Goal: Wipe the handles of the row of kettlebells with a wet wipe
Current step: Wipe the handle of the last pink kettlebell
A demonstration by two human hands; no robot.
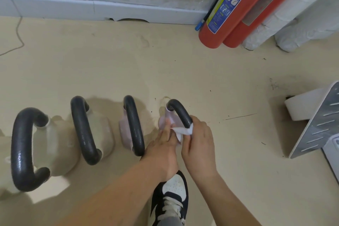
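Observation:
Several kettlebells with black handles stand in a row on the beige floor. On the rightmost one, a pale pink kettlebell, my right hand grips the black handle through a white wet wipe near the handle's near end. My left hand lies with straight fingers on that kettlebell's body, touching the wipe's edge. To the left stand another pink kettlebell and two cream ones; their handles look shiny.
Two red fire extinguishers lean against the wall at the back right beside white wrapped rolls. A grey and white metal stand sits at the right. My black and white shoe is below my hands. A thin cable lies far left.

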